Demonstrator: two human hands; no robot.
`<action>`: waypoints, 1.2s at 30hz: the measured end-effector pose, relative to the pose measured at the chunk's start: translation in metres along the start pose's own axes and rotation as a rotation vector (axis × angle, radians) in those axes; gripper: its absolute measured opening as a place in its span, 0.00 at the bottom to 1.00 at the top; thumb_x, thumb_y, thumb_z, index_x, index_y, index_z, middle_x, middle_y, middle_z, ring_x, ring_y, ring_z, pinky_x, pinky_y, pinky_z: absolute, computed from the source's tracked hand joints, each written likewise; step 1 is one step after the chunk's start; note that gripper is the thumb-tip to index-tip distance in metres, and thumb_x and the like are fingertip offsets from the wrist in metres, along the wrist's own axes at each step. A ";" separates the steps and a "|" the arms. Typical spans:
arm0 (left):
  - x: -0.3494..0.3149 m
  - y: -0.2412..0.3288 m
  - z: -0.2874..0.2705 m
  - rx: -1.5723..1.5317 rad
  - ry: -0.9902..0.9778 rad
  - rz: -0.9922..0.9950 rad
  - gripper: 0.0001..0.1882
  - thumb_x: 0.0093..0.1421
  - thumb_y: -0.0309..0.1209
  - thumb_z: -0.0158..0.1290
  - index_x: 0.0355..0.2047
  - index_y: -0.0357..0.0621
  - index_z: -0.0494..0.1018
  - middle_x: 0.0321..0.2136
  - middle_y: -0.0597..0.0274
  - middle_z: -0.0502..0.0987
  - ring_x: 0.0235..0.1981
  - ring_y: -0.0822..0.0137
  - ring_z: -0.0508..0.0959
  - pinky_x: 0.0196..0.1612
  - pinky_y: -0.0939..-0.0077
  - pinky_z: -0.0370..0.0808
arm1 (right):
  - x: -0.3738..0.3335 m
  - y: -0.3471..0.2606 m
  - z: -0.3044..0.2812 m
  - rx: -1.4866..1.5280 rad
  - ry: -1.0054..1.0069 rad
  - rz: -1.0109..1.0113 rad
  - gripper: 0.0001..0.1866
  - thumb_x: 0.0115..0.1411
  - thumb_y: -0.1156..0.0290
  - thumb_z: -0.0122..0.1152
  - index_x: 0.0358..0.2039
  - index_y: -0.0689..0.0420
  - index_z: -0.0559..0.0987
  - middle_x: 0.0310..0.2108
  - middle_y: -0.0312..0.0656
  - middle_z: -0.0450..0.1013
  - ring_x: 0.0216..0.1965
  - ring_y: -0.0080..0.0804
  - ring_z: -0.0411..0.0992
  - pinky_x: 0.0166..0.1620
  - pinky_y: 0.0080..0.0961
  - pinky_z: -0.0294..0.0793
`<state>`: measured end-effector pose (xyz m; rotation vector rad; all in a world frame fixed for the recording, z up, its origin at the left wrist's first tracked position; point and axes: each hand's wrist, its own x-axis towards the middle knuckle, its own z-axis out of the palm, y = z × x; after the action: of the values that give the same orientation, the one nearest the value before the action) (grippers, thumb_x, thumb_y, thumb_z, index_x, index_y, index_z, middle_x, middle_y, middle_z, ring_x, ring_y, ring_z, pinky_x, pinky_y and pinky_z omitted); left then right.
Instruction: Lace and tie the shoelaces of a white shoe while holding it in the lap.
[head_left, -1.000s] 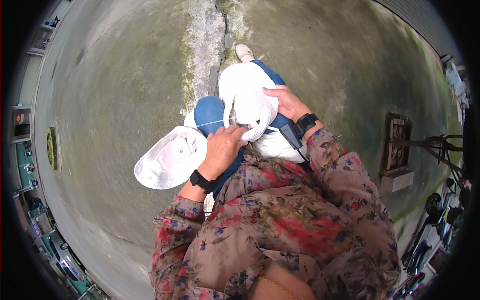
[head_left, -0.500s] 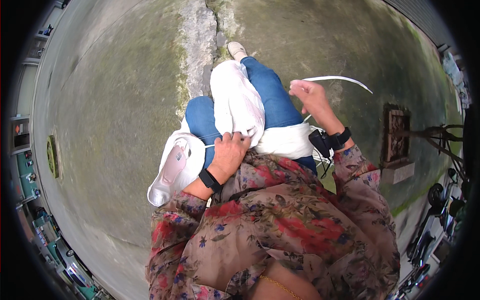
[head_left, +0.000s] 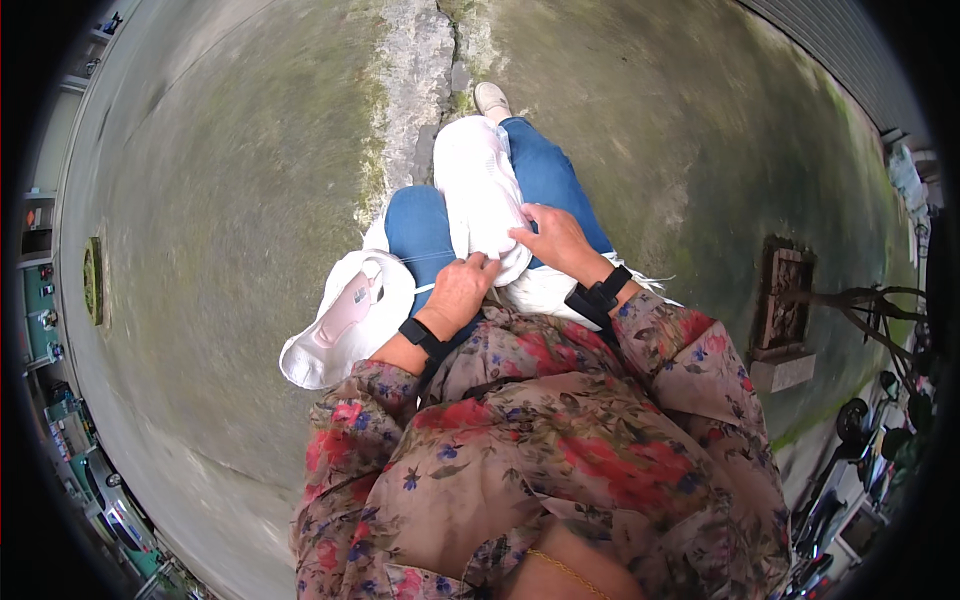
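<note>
A white, soft shoe-shaped piece (head_left: 478,175) lies over my lap between my jeans-clad legs. My left hand (head_left: 462,285) is closed at its near edge, the fingertips pinching the white material. My right hand (head_left: 555,238) rests at the right side of the same piece, thumb and fingers closed on its edge. A white shoe (head_left: 335,335) with a pale pink insole (head_left: 347,308) lies by my left thigh. A narrow white strip (head_left: 424,288) and thin threads run from beside it toward my left hand. A bundle of white laces (head_left: 545,292) lies across my right thigh, partly under my right wrist.
Mossy concrete ground (head_left: 250,200) surrounds me, with a pale cracked strip (head_left: 412,80) ahead. At the right, a brick-edged planting square (head_left: 785,300) holds a thin-trunked tree (head_left: 850,298). Parked motorbikes (head_left: 850,460) stand beyond it. A round cover (head_left: 93,280) lies at the far left.
My right hand has come down and left from the air, onto the white piece's right edge. The long white lace extended at the right has dropped. My left hand stays at the near edge.
</note>
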<state>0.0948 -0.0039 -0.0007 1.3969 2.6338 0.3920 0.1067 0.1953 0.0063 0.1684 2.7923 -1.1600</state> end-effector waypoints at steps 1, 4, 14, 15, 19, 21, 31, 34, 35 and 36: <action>0.000 0.000 -0.005 -0.064 -0.055 -0.003 0.12 0.47 0.26 0.48 0.35 0.47 0.71 0.29 0.58 0.71 0.27 0.60 0.74 0.30 0.70 0.72 | 0.000 -0.003 0.000 0.000 -0.005 -0.003 0.25 0.49 0.58 0.58 0.39 0.67 0.73 0.34 0.55 0.72 0.37 0.50 0.70 0.40 0.35 0.68; 0.000 0.012 -0.045 -0.042 -0.066 0.034 0.12 0.48 0.27 0.49 0.36 0.45 0.71 0.33 0.57 0.72 0.31 0.58 0.74 0.33 0.72 0.70 | -0.004 -0.014 -0.008 -0.010 0.024 -0.016 0.21 0.51 0.61 0.56 0.38 0.66 0.74 0.34 0.54 0.72 0.37 0.46 0.71 0.39 0.32 0.69; 0.029 0.012 -0.089 -1.844 -0.184 -0.716 0.17 0.60 0.39 0.47 0.34 0.35 0.73 0.28 0.64 0.74 0.30 0.74 0.72 0.35 0.79 0.69 | -0.042 -0.061 -0.033 0.430 -0.459 -0.312 0.08 0.52 0.72 0.52 0.31 0.61 0.76 0.26 0.46 0.73 0.31 0.38 0.72 0.35 0.29 0.70; 0.030 0.009 -0.084 -1.774 -0.128 -0.674 0.14 0.60 0.36 0.47 0.35 0.35 0.72 0.27 0.65 0.74 0.29 0.75 0.71 0.34 0.81 0.69 | -0.043 -0.055 -0.027 0.508 -0.530 -0.283 0.09 0.55 0.69 0.51 0.31 0.61 0.76 0.28 0.45 0.74 0.32 0.35 0.73 0.37 0.27 0.69; 0.029 0.004 -0.085 -1.361 -0.167 -0.519 0.11 0.59 0.33 0.48 0.31 0.36 0.74 0.22 0.67 0.74 0.27 0.79 0.70 0.30 0.84 0.67 | -0.026 -0.029 -0.027 1.264 -0.504 0.332 0.22 0.63 0.56 0.40 0.41 0.64 0.71 0.42 0.46 0.70 0.44 0.31 0.68 0.49 0.25 0.64; 0.029 0.012 -0.083 -1.262 -0.267 -0.471 0.11 0.59 0.33 0.48 0.28 0.36 0.73 0.20 0.68 0.73 0.24 0.79 0.69 0.29 0.84 0.66 | -0.008 -0.029 -0.035 1.613 -0.430 0.439 0.21 0.62 0.56 0.43 0.43 0.62 0.68 0.39 0.46 0.69 0.41 0.33 0.69 0.48 0.29 0.66; 0.049 0.030 -0.083 -1.280 -0.398 -0.340 0.12 0.60 0.32 0.48 0.24 0.37 0.73 0.18 0.70 0.73 0.22 0.81 0.68 0.27 0.86 0.65 | 0.039 -0.026 -0.134 1.444 0.228 0.148 0.12 0.63 0.64 0.43 0.39 0.60 0.67 0.19 0.30 0.58 0.15 0.14 0.52 0.17 0.12 0.53; 0.068 0.004 -0.089 -1.072 -0.129 -0.403 0.11 0.59 0.31 0.49 0.35 0.36 0.74 0.25 0.69 0.75 0.26 0.79 0.70 0.31 0.84 0.67 | 0.039 -0.020 -0.149 1.206 0.196 0.043 0.12 0.61 0.65 0.46 0.37 0.61 0.72 0.21 0.31 0.64 0.16 0.15 0.57 0.19 0.13 0.59; 0.075 -0.014 -0.084 -0.908 0.035 -0.445 0.11 0.58 0.30 0.49 0.36 0.34 0.73 0.25 0.65 0.76 0.27 0.76 0.72 0.31 0.81 0.69 | 0.041 -0.022 -0.146 0.889 0.258 -0.004 0.12 0.60 0.66 0.48 0.36 0.62 0.74 0.21 0.31 0.65 0.17 0.14 0.58 0.19 0.12 0.59; 0.081 -0.027 -0.080 -0.712 0.174 -0.451 0.10 0.56 0.29 0.50 0.34 0.33 0.73 0.25 0.57 0.77 0.27 0.71 0.75 0.31 0.78 0.71 | 0.042 -0.021 -0.142 0.566 0.316 -0.045 0.12 0.59 0.66 0.50 0.35 0.62 0.76 0.21 0.30 0.66 0.18 0.13 0.60 0.20 0.10 0.60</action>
<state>0.0085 0.0356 0.0684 0.5553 2.4256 1.2581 0.0534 0.2833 0.1142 0.3641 2.6315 -2.0716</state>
